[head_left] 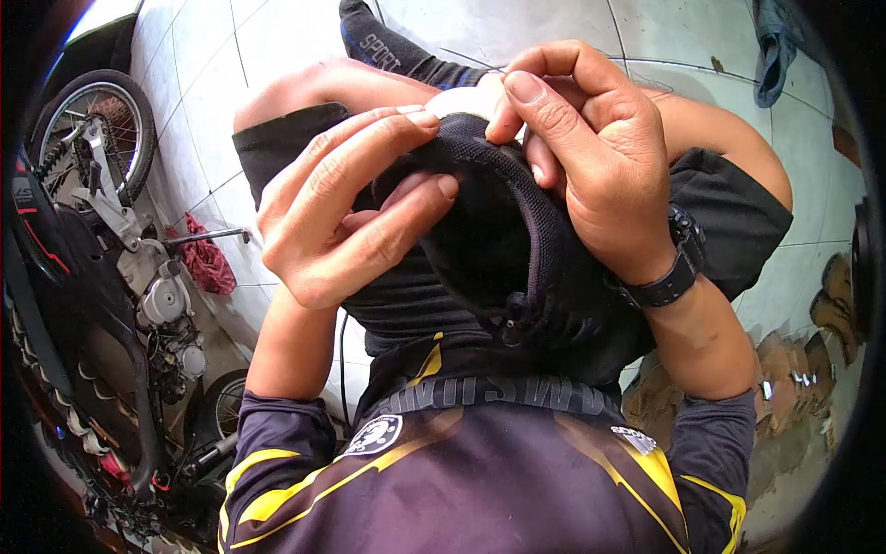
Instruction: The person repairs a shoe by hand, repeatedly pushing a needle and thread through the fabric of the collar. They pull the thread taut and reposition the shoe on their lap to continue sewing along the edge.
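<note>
A black fabric piece (482,235) with a mesh-textured rim lies over my lap, its hollow opening facing up like a pouch. My left hand (346,208) holds its far left edge, fingers on the outer side and thumb at the opening. At the far right part of the rim, my right hand (600,138) is closed, thumb and forefinger pinched together just above the edge. Its lower fingertips press against the fabric. Whatever sits in that pinch is too small to make out. A pale patch (461,102) shows just beyond the rim, between both hands.
I sit cross-legged on a tiled floor (295,37). A motorcycle (138,277) stands along the left, a reddish cloth (205,258) beside it. Brown shoe-shaped pieces (784,379) lie at right. A blue-grey cloth item (773,55) is at the far right.
</note>
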Demonstrator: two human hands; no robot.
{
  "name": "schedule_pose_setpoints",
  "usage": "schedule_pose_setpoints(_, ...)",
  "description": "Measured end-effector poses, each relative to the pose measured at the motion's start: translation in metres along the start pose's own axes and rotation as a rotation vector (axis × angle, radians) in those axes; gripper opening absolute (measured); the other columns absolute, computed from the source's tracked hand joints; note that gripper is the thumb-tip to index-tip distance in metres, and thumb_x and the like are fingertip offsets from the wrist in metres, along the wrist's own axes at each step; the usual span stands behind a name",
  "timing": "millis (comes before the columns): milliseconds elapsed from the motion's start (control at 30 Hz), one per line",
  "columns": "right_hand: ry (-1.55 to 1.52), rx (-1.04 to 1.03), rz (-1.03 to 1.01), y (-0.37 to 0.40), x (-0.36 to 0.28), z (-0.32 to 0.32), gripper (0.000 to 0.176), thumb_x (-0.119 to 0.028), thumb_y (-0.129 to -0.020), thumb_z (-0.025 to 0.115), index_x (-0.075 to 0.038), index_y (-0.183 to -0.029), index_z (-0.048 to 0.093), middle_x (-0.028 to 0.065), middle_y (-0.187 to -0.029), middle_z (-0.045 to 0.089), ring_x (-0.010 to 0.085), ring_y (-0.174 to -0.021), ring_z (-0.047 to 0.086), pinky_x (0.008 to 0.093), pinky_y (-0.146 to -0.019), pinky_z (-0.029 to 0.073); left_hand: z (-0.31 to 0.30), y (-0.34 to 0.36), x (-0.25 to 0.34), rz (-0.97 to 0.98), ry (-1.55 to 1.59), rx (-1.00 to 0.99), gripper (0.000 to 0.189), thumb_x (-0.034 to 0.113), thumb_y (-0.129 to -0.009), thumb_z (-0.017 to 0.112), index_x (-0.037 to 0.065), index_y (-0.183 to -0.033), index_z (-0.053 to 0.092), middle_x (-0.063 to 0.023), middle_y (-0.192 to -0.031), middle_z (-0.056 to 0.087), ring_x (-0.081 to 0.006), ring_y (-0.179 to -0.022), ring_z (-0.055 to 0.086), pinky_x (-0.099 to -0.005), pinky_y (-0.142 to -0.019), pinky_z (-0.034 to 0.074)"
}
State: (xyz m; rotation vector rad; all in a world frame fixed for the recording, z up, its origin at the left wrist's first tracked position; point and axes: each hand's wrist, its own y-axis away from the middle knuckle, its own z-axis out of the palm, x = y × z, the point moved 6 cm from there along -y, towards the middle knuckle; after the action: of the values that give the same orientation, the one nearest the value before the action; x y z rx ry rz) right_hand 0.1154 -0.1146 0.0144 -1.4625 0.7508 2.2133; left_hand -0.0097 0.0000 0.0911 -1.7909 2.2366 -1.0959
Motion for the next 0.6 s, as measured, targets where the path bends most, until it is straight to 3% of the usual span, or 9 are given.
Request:
schedule_pose_setpoints(400, -0.025, -0.013, 0.009, 0.0, 0.0, 0.0, 0.017, -0.013, -0.106, 0.058, -0.002, -0.117, 0.061, 0.0066, -0.089, 0.069, 0.0022, -0.06, 0.05, 0.015, -0.054, 0.039, 0.003, -0.006, 0.0, -0.075, -0.075, 0.005, 0.026, 0.004, -0.064, 0.083, 0.0, -0.088, 0.076, -0.0172, -0.096, 0.074, -0.0303, -0.086, 0.073, -0.0353, -0.071, 0.06)
schedule_pose_setpoints(500, -0.077, 0.047, 0.003, -0.001, 0.0, 0.001, 0.011, -0.012, -0.103, 0.063, -0.002, -0.106, 0.064, 0.0031, -0.079, 0.069, 0.0022, -0.058, 0.051, 0.0183, -0.053, 0.041, 0.006, -0.008, -0.007, -0.157, -0.006, 0.016, 0.021, 0.002, -0.067, 0.082, -0.002, -0.086, 0.073, -0.0154, -0.095, 0.074, -0.0285, -0.086, 0.073, -0.0333, -0.072, 0.059)
schedule_pose_setpoints(567, -0.075, 0.046, 0.003, -0.001, -0.001, 0.001, 0.011, -0.012, -0.103, 0.063, -0.002, -0.106, 0.064, 0.0037, -0.079, 0.07, 0.0023, -0.058, 0.051, 0.0183, -0.053, 0.041, 0.01, -0.003, -0.017, -0.282, 0.155, 0.057, 0.017, 0.0, -0.071, 0.082, -0.002, -0.085, 0.072, -0.0141, -0.094, 0.074, -0.0265, -0.085, 0.073, -0.0313, -0.073, 0.058)
schedule_pose_setpoints(600, -0.08, 0.055, 0.007, -0.001, -0.001, 0.0, 0.011, -0.012, -0.103, 0.063, -0.002, -0.107, 0.063, 0.0042, -0.08, 0.07, 0.0023, -0.058, 0.051, 0.0183, -0.053, 0.041, 0.008, -0.004, -0.015, -0.445, 0.196, 0.045, 0.016, -0.001, -0.072, 0.082, -0.001, -0.084, 0.072, -0.0132, -0.093, 0.074, -0.0252, -0.084, 0.073, -0.0305, -0.073, 0.057)
